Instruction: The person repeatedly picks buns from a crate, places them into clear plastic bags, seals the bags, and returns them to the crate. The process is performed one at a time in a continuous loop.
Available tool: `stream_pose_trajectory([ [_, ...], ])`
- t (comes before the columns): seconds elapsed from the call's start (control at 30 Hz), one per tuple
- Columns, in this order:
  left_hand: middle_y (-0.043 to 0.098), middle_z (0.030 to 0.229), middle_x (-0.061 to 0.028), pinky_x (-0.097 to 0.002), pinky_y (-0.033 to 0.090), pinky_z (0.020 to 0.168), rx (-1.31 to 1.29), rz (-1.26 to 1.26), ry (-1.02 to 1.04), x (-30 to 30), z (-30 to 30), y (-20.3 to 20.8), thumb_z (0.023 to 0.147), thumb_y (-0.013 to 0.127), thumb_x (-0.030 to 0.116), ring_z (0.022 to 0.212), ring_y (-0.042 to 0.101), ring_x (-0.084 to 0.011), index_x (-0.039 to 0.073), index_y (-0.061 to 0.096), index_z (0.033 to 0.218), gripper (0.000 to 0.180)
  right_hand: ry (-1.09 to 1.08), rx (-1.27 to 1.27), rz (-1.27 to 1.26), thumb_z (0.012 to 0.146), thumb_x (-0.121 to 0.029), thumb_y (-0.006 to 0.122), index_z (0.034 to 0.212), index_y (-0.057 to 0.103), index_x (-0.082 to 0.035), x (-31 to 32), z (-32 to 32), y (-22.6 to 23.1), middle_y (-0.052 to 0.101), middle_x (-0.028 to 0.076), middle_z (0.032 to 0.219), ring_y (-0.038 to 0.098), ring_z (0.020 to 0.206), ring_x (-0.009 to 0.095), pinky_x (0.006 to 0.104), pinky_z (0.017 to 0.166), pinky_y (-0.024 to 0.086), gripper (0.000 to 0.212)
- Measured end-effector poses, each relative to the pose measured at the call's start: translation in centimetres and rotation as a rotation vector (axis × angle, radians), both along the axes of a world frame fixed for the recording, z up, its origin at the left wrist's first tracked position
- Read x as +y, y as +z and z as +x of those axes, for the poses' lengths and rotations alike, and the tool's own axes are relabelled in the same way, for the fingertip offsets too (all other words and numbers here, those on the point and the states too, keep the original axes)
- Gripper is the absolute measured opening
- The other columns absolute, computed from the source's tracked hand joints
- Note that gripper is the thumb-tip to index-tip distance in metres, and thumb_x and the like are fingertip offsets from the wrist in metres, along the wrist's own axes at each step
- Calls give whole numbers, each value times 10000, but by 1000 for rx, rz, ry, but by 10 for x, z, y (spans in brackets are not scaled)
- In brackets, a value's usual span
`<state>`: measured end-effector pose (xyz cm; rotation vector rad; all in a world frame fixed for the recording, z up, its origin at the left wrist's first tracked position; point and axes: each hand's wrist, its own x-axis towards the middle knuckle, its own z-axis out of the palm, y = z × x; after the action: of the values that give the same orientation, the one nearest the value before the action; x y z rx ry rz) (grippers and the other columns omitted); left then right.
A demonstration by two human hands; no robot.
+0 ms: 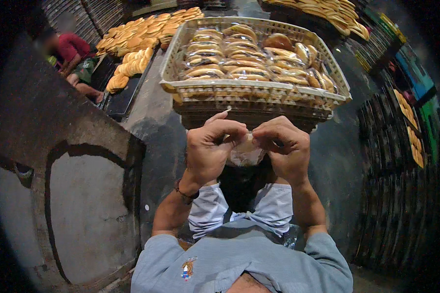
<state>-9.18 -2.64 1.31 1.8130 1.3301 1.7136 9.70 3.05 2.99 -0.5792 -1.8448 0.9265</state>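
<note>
In front of my lap I pinch the top edge of a clear plastic bag [245, 155] between both hands. My left hand [205, 146] grips it at the left, thumb against the fingers. From the opposite side my right hand [289, 149] has hold of it in a similar pinch. The bag hangs below the fingertips; its contents are too unclear to name. A short thin white stick [227, 111] shows by a raised finger of my left hand. Just beyond the hands is a cream plastic crate [259, 88] filled with rows of plastic-wrapped bread buns [247, 56].
Loose buns [149, 30] are heaped at the far left, near a seated person in a red top [73, 49]. More buns [332, 14] lie at the far right. Stacked dark trays [391, 210] line the right side. A grey wall block [90, 210] stands close on my left.
</note>
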Motion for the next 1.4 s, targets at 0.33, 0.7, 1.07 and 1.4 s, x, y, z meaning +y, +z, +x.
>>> stream_pose_trajectory([
  [0.33, 749, 871, -86, -283, 566, 804, -531, -172, 104, -29, -29, -1, 825, 794, -25, 843, 705, -126, -3, 593, 1123, 360, 133, -100, 270, 747, 30, 746, 953, 759, -60, 13, -53, -16, 710, 86, 860, 662, 799, 239, 333, 694, 536, 225],
  [0.7, 689, 957, -43, -530, 391, 1120, 348, 60, 339, -76, -46, -60, 714, 834, 78, 1078, 629, -280, 116, 796, 940, 232, 115, -95, 578, 713, 13, 772, 897, 706, -48, -12, -70, -64, 643, 103, 896, 606, 804, 282, 355, 679, 519, 205],
  [1.07, 637, 1116, -113, -448, 467, 1012, -56, -168, 271, -95, -14, -72, 818, 798, 167, 1100, 622, -343, 39, 682, 890, 187, 331, -55, -666, 785, -68, 813, 997, 661, -7, -32, -48, -74, 634, 20, 949, 581, 806, 82, 227, 706, 478, 268],
  [1.4, 713, 1065, -153, -344, 549, 843, -140, -227, 218, -61, -29, -97, 925, 615, 391, 969, 689, -220, -13, 685, 1053, 429, 328, 66, -864, 824, -39, 744, 1032, 618, -35, -31, -66, -73, 613, -4, 901, 567, 795, 62, 220, 719, 484, 244],
])
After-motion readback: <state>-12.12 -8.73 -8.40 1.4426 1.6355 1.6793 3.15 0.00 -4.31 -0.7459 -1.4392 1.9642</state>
